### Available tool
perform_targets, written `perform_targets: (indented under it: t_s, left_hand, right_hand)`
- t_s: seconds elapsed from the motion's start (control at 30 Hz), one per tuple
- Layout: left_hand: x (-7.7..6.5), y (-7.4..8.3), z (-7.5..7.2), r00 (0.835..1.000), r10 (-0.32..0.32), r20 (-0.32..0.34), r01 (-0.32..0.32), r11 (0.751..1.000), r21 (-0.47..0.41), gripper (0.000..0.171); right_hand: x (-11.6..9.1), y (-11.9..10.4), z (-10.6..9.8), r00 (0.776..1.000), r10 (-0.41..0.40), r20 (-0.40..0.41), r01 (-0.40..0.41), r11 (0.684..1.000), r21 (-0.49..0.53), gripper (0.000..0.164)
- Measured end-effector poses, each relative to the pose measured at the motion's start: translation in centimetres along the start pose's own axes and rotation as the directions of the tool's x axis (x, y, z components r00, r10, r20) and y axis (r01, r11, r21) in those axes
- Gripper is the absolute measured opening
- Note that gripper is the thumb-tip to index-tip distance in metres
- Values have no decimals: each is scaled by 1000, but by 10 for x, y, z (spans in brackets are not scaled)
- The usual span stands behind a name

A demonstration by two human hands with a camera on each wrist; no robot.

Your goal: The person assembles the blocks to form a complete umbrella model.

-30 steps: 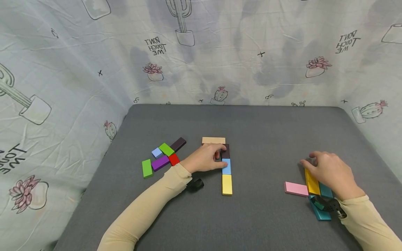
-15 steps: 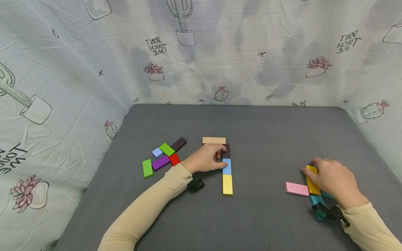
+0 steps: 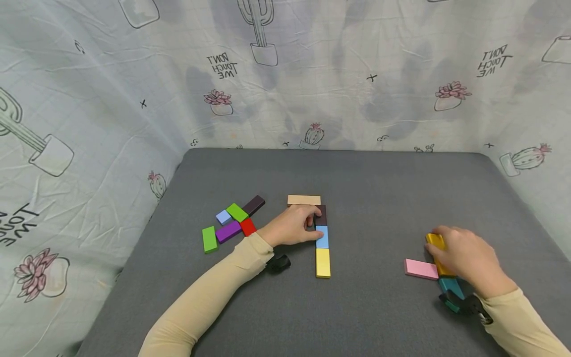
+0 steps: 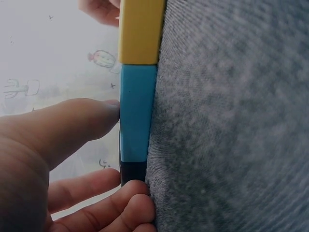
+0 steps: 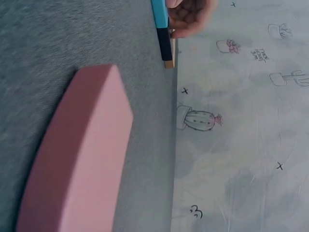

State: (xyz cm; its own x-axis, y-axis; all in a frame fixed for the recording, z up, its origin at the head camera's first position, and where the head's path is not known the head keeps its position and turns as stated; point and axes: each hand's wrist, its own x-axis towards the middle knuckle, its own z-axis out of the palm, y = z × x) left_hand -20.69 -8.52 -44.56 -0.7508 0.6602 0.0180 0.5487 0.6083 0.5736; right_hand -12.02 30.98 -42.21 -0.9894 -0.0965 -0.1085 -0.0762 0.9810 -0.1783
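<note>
My left hand [image 3: 290, 224] rests at a column of flat blocks: thumb on the blue block [image 4: 137, 111], index fingertip at the dark block [image 3: 321, 215]. In the left wrist view its other fingers bend beside the dark one. A pale yellow block [image 3: 323, 263] continues the column at the near end; a tan block [image 3: 304, 200] lies across the far end. On the right, my right hand [image 3: 474, 258] holds a deep yellow block [image 3: 434, 241] between thumb and index finger. A pink block [image 3: 421, 268] lies just left of it, a teal block [image 3: 451, 286] below.
Left of the left hand lies a loose cluster: green [image 3: 209, 239], purple [image 3: 228, 231], red [image 3: 247, 226], light blue [image 3: 223, 217] and dark [image 3: 253, 205] blocks, plus another green block [image 3: 237, 212]. A printed cloth [image 3: 339, 99] hangs behind the grey table [image 3: 370, 312].
My right hand has come down and left over the deep yellow block, whose far end has swung left. One teal block is now hidden by that hand. The left hand has stayed put.
</note>
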Motion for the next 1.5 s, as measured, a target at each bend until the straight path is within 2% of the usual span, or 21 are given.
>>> perform_targets:
  t_s: [0.1,0.3,0.47,0.63,0.83,1.1,1.23,1.5]
  left_hand:
    - [0,-1,0,1000,-2,-1,2,1000,1,41]
    - [0,-3,1,1000,-4,-1,4,1000,2,41]
    - [0,-3,0,1000,-6,0,6,1000,1,41]
    - [0,-3,1,1000,-15,-1,15,1000,2,41]
    - [1,-3,2,1000,-24,3,24,1000,6,42]
    - [2,-2,1,1000,-23,9,23,1000,7,42]
    - [3,-1,1,1000,-14,8,14,1000,2,43]
    - [3,-3,0,1000,-18,13,18,1000,-5,43]
  right_hand:
    - [6,-4,3,996,-68,-57,69,998,10,48]
    - [28,-18,3,971,-179,-157,189,981,49,43]
    - [52,-36,1,946,-269,-180,285,956,73,36]
    - [80,-63,0,916,-360,-180,374,926,51,31]
    - [112,-97,3,861,-469,-197,483,875,25,28]
    - [142,-130,16,838,-522,-157,536,842,60,33]
    - [148,-142,19,833,-537,-130,549,833,75,33]
    - [153,-156,21,809,-581,-92,588,805,85,33]
